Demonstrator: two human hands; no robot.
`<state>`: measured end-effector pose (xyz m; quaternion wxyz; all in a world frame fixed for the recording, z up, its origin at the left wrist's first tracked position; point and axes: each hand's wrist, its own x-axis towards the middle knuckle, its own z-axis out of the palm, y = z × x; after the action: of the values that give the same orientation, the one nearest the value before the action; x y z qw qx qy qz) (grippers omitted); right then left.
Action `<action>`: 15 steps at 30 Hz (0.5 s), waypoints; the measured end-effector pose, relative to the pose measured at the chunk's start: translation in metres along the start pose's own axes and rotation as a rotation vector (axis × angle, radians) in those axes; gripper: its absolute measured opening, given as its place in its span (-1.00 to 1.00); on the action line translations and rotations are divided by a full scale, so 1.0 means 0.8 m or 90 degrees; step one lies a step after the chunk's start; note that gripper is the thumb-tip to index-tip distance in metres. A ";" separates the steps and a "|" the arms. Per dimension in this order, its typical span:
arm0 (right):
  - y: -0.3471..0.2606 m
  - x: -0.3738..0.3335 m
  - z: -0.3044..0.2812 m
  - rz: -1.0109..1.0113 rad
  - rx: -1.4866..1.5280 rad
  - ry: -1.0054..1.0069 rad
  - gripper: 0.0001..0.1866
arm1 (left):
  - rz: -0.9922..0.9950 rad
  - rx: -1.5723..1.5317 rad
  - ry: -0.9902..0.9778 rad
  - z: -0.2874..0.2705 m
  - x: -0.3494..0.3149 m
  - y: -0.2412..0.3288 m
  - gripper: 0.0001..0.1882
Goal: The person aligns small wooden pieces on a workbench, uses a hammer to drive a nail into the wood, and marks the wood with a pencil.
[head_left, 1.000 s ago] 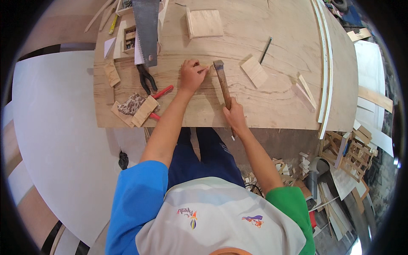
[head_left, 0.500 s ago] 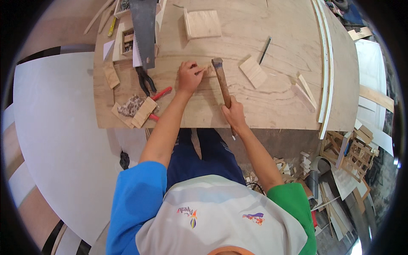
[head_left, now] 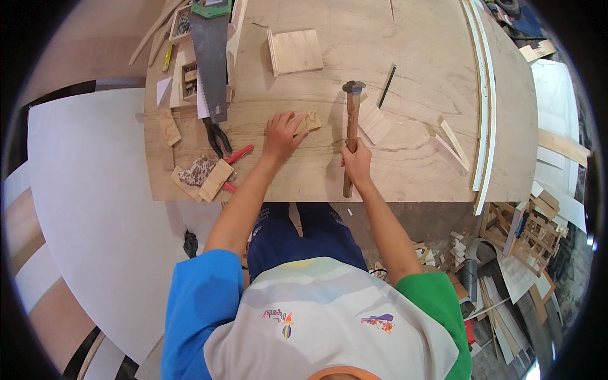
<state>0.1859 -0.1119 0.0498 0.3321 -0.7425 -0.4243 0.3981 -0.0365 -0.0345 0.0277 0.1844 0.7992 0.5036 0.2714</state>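
Hammer point(head_left: 352, 123) has shifted rightward — left fingers point(head_left: 290, 120) grip wooden block point(head_left: 311, 121).

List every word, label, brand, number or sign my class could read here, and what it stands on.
Shirt: one small line of lettering, upside down, beside a colourful emblem; wording not copied out here.
Shirt: purple-and-orange emblem, no readable words.
Dark trousers: pale marks, too small to read.
Nothing else legible.

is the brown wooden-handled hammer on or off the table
Off: the right hand holds the hammer up, its shadow apart on the pale wooden table.
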 end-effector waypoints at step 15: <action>-0.018 0.020 -0.010 -0.188 -0.195 0.156 -0.47 | -0.028 0.038 -0.037 0.026 0.023 0.021 -0.36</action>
<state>0.1929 -0.0926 0.0607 0.3193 -0.7570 -0.5399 0.1833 -0.0058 -0.0256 0.0252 0.1808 0.8005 0.5236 0.2288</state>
